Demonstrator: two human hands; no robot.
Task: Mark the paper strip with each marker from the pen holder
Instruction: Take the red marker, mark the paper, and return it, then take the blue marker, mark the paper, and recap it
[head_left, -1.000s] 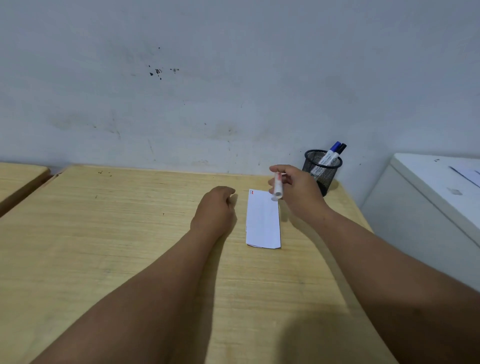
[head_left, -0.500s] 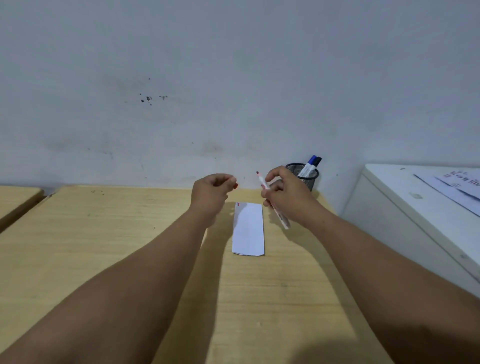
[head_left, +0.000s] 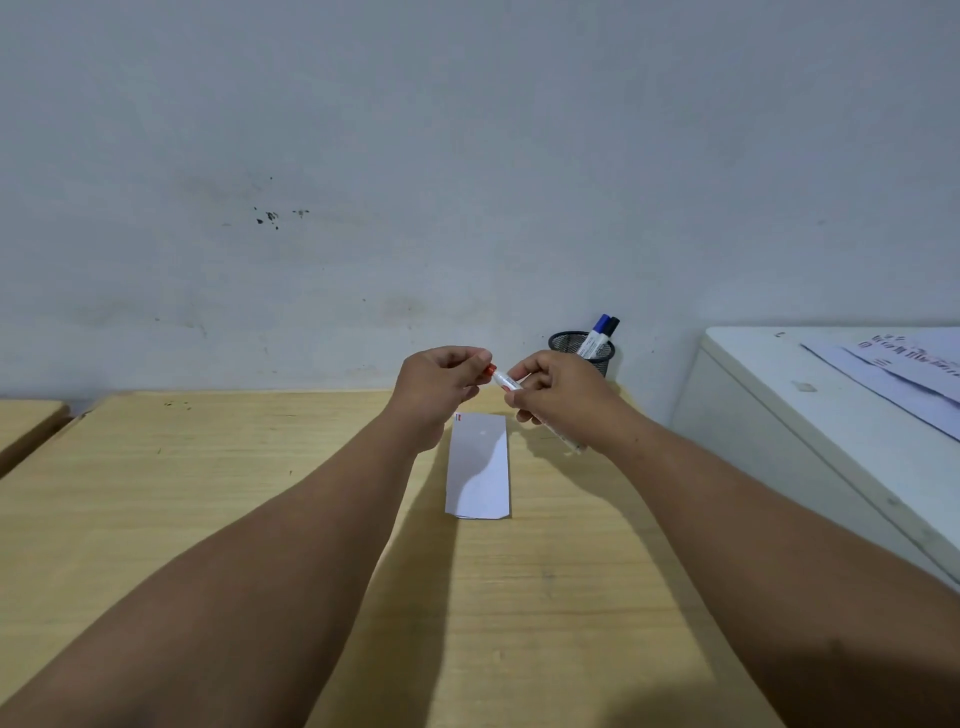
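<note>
A white paper strip (head_left: 478, 465) lies on the wooden table (head_left: 208, 493), with a small red mark at its far left corner. Above its far end, my right hand (head_left: 558, 395) grips the white barrel of a red marker (head_left: 506, 382). My left hand (head_left: 441, 382) pinches the red cap (head_left: 490, 369), which sits at the marker's tip end. A black mesh pen holder (head_left: 582, 351) stands at the table's far right by the wall, with a blue marker (head_left: 597, 335) and a black marker (head_left: 609, 332) in it.
A white cabinet (head_left: 831, 415) stands to the right of the table with printed papers (head_left: 904, 366) on top. Another wooden table (head_left: 26, 421) shows at the far left. A grey wall runs right behind the table.
My hands have come together above the strip. The red cap in my left hand now meets the marker's tip, which was bare and apart half a second ago.
</note>
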